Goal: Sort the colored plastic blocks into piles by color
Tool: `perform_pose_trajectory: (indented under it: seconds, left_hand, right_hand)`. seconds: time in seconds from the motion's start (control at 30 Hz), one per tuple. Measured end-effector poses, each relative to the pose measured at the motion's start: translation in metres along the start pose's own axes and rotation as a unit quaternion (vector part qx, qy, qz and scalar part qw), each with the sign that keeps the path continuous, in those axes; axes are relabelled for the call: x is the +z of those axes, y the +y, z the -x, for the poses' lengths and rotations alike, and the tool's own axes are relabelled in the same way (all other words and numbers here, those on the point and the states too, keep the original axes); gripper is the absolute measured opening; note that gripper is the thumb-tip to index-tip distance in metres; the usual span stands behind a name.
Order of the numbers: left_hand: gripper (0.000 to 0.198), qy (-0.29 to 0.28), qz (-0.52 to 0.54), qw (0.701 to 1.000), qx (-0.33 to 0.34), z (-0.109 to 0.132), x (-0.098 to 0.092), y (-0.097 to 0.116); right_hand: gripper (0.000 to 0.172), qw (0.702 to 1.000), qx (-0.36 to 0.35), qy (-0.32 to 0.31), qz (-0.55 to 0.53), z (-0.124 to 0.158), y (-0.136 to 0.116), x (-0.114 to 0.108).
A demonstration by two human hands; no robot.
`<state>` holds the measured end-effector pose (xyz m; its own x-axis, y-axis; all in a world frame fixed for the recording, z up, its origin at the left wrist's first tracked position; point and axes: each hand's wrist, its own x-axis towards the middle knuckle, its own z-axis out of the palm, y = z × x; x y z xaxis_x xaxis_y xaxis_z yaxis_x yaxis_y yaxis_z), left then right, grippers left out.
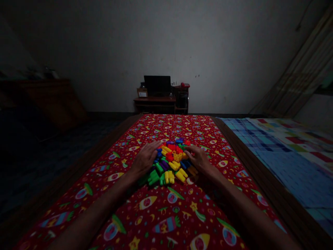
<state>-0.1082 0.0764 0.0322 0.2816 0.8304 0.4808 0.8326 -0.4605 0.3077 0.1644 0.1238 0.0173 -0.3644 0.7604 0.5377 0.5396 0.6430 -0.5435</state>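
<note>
A heap of plastic toy building pieces [174, 166] in red, yellow, green, blue and purple lies on a red cloth [156, 218] printed with rockets and stars. Along the heap's left edge rests my left hand [146, 155], its fingers stretched out together and pointing away from me. My right hand [199, 157] is at the right edge, fingers slightly bent toward the pieces, and I see nothing held in it. Yellow pieces [170, 177] and green pieces [154, 177] lie at the near side. Some pieces beside both hands are partly hidden.
Beyond the cloth's far end, a small desk [154, 99] carries a dark monitor [157, 85] and a cardboard box [142, 92]. Patterned bedding [283, 159] spreads at the right. A wooden cabinet [49, 100] stands at the left. The room is dim.
</note>
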Motion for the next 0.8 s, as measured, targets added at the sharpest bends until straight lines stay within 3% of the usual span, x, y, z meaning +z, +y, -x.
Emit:
perform_pose_trajectory:
  seconds: [0.1,0.17,0.33,0.47,0.67,0.73,0.8]
  left_hand:
    - [0.059,0.060,0.053,0.986,-0.148,-0.002,0.009,-0.033]
    - [0.060,0.057,0.062,0.977,-0.198,0.001,0.018,-0.051]
    - [0.059,0.008,0.055,0.987,-0.153,0.008,0.029,-0.072]
    - [0.054,0.003,0.051,0.990,-0.132,0.007,0.029,-0.075]
    - [0.057,0.002,0.033,0.992,-0.121,0.006,0.029,-0.077]
    - [0.058,-0.004,0.035,0.992,-0.123,0.005,0.029,-0.077]
    - [0.057,-0.007,0.038,0.991,-0.125,0.005,0.028,-0.077]
  right_hand:
    - [0.017,0.992,-0.061,-0.087,0.062,-0.011,-0.012,0.001]
    - [0.017,0.983,-0.087,-0.148,0.061,-0.015,-0.018,0.001]
    - [0.016,0.955,-0.142,-0.257,0.044,-0.017,-0.018,-0.002]
    - [0.013,0.955,-0.155,-0.251,0.016,-0.019,-0.012,-0.005]
    - [0.027,0.987,0.016,-0.152,-0.042,-0.028,0.011,-0.023]
    - [0.032,0.985,0.035,-0.157,-0.063,-0.028,0.011,-0.030]
    - [0.035,0.976,0.022,-0.202,-0.079,-0.027,0.001,-0.036]
